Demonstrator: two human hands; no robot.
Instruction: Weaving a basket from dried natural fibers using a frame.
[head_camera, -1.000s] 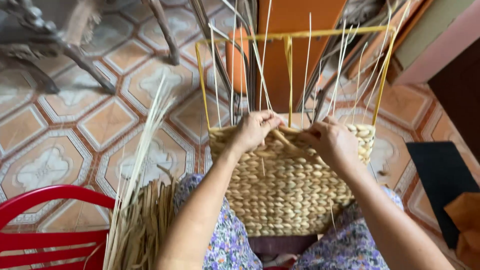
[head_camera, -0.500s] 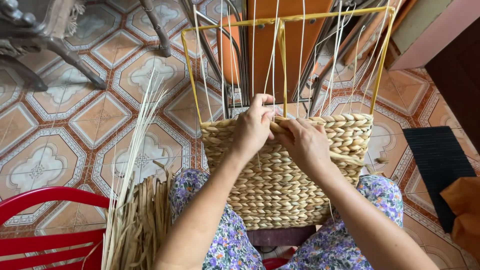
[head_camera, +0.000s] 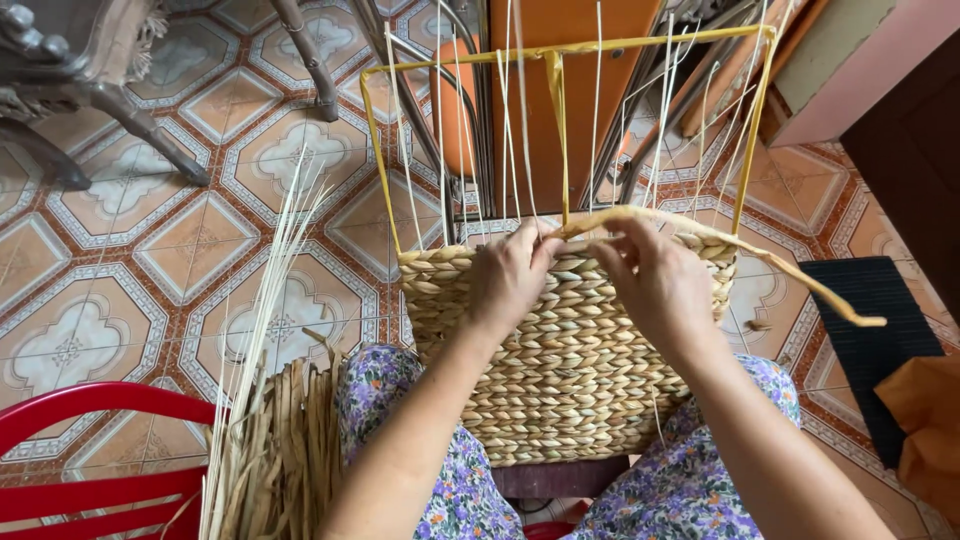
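though the head view looks straight down, several parts are withheld: the lower edge of the woven basket (head_camera: 570, 370) runs behind the forearms and the floral-print lap, the fingertips of both hands are partly buried among the strands, and the red chair (head_camera: 90, 450) at lower left is cut by the frame edge. the dark mat (head_camera: 880, 340) and the orange cloth (head_camera: 925, 420) at right are likewise only partly in view.

left hand (head_camera: 510, 275): fingers curled narrow, pinching at the top row of the weave just left of the centre upright; whether it grips a strand or only presses on it cannot be told. right hand (head_camera: 655, 275): fingers closed on a flat straw strand (head_camera: 760, 260), which arcs from between the two hands, over the rim, and trails down to the right, its free end over the mat.

the basket rests on the lap, its face toward the camera, built of thick twisted pale-tan rows. a yellow wire frame (head_camera: 565, 50) rises from its rim, with thin pale upright stakes (head_camera: 440, 130) standing between frame and weave. the upper part of the frame is unwoven.

a bundle of dried straw (head_camera: 270, 440) leans beside the left knee, over the patterned tiled floor (head_camera: 200, 230).
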